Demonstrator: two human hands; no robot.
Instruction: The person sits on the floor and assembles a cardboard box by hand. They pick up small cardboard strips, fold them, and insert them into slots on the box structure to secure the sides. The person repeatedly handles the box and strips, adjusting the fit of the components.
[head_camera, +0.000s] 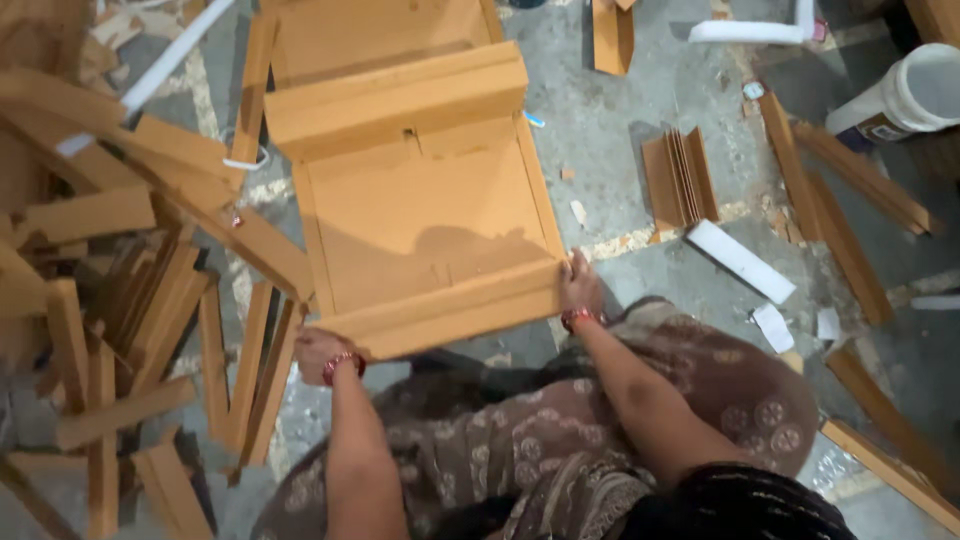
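On the concrete floor (640, 90), a brown cardboard tray frame (425, 215) lies flat. Left hand (318, 352) grip closed on its near-left corner; right hand (580, 290) grip closed on its near-right corner. Loose cardboard strips (130, 330) lie piled left.

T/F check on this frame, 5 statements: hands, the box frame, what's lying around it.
1. Both hands grip the near edge of the brown box frame. True: left hand at its left corner, right hand at its right corner.
2. The frame stands on a table. False: it lies on the grey floor.
3. Loose brown strips are heaped to the person's left. True.
4. A white tub lies at the upper right. True.
5. The right hand holds a hammer. False: it holds only the frame's edge; no tool shows.
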